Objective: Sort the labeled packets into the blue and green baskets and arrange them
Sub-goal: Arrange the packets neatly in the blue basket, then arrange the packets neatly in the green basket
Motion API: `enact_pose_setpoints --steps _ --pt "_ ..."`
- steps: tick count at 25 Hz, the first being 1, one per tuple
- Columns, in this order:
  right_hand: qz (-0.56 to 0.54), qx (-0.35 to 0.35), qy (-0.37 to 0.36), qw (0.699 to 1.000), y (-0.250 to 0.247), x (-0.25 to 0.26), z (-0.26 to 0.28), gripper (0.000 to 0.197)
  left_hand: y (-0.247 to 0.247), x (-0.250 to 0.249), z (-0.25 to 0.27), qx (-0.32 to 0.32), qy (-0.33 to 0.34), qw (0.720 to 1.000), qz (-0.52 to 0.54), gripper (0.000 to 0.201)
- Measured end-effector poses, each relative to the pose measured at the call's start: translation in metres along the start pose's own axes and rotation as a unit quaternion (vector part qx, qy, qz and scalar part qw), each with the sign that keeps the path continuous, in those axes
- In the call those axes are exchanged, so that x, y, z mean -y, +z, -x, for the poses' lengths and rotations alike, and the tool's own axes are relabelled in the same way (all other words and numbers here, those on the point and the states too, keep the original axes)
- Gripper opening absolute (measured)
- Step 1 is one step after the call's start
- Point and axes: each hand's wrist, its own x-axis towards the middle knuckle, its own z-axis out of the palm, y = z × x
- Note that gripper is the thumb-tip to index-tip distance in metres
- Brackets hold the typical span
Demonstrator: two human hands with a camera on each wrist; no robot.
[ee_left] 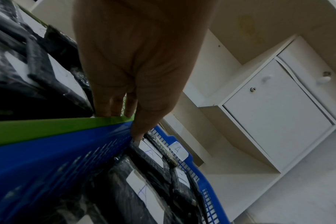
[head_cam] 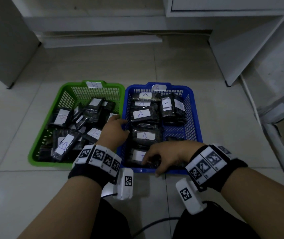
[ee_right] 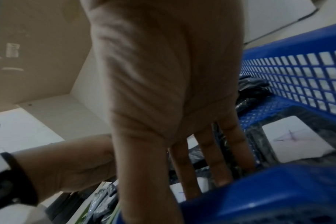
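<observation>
A green basket [head_cam: 34, 157] labelled B holds a loose heap of black B packets [head_cam: 63, 145]. Right beside it, a blue basket [head_cam: 196, 118] labelled A holds black A packets [head_cam: 145, 135] laid in rows. My left hand [head_cam: 115, 128] grips the two adjoining rims, its fingers [ee_left: 113, 104] inside the green rim [ee_left: 48, 128] and its thumb on the blue wall [ee_left: 48, 159]. My right hand [head_cam: 163, 154] is at the blue basket's near wall [ee_right: 278, 189], fingers [ee_right: 217, 159] inside against the nearest packet [head_cam: 137, 155], thumb outside the rim.
Both baskets stand on a pale tiled floor [head_cam: 223, 135]. White cabinets [head_cam: 258, 49] rise at the back and right, with a grey panel [head_cam: 3, 40] at the left. A dark cable [head_cam: 155, 223] runs across my lap. Part of the blue basket's right floor is bare.
</observation>
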Motion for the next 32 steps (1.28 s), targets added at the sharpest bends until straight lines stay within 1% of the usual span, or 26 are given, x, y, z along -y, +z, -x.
enact_pose_setpoints --steps 2,7,8,9,10,11,12,14,15,17,19,21,23,25,26,27,28,30,32 --pt "-0.008 0.017 -0.004 1.0 -0.001 -0.002 0.006 0.051 0.002 -0.006 0.0 0.011 0.002 1.0 0.002 0.05" --pt "0.009 0.069 0.055 0.996 -0.015 -0.015 0.023 0.049 0.015 -0.026 0.0 0.042 0.026 0.999 0.007 0.053" --pt "0.017 0.071 0.066 0.995 -0.019 -0.016 0.023 0.046 0.015 -0.027 0.001 0.048 0.036 0.998 0.01 0.054" --pt "0.015 0.056 0.071 0.996 -0.023 -0.014 0.022 0.042 0.013 -0.026 0.001 0.05 0.044 0.998 0.018 0.054" --pt "0.003 0.026 0.068 0.997 -0.027 -0.011 0.019 0.037 0.009 -0.022 0.001 0.044 0.05 0.997 0.036 0.051" --pt "-0.008 -0.02 0.057 0.998 -0.033 -0.006 0.013 0.03 0.002 -0.016 0.0 0.023 0.053 0.997 0.059 0.045" --pt "-0.014 -0.08 0.039 0.996 -0.039 -0.001 0.006 0.024 -0.006 -0.01 0.0 -0.011 0.056 0.995 0.08 0.037" --pt "-0.041 -0.195 0.015 0.98 -0.053 0.014 -0.016 0.017 -0.027 0.011 -0.002 -0.09 0.047 0.988 0.114 0.022" --pt "-0.073 -0.235 0.011 0.969 -0.059 0.022 -0.027 0.016 -0.037 0.022 -0.004 -0.119 0.035 0.983 0.133 0.019" --pt "-0.132 -0.276 0.007 0.952 -0.072 0.039 -0.053 0.018 -0.054 0.046 -0.009 -0.159 0.003 0.973 0.168 0.019" --pt "-0.166 -0.296 0.015 0.941 -0.087 0.051 -0.087 0.02 -0.068 0.071 -0.017 -0.183 -0.03 0.964 0.189 0.019" --pt "-0.196 -0.31 0.037 0.929 -0.099 0.057 -0.125 0.023 -0.076 0.09 -0.025 -0.176 -0.056 0.967 0.176 0.016" --pt "-0.216 -0.309 0.052 0.924 -0.112 0.06 -0.16 0.033 -0.077 0.107 -0.038 -0.144 -0.059 0.98 0.127 0.013" --pt "-0.212 -0.273 0.044 0.937 -0.12 0.064 -0.188 0.042 -0.074 0.122 -0.052 -0.096 -0.034 0.993 0.052 0.02" --pt "-0.203 -0.258 0.039 0.944 -0.121 0.065 -0.202 0.042 -0.072 0.128 -0.056 -0.067 -0.018 0.997 0.023 0.024" --pt "-0.203 -0.263 0.043 0.942 -0.122 0.067 -0.208 0.039 -0.071 0.132 -0.059 -0.045 -0.002 0.999 0.004 0.027" --pt "-0.22 -0.282 0.04 0.933 -0.121 0.066 -0.216 0.031 -0.071 0.134 -0.061 -0.033 0.004 0.999 -0.002 0.028" --pt "-0.262 -0.327 0.047 0.907 -0.124 0.066 -0.219 0.003 -0.072 0.132 -0.062 -0.031 -0.009 0.999 -0.006 0.028" --pt "-0.251 -0.33 0.076 0.907 -0.141 0.061 -0.215 0.015 -0.076 0.127 -0.066 -0.029 -0.052 0.998 -0.019 0.026"
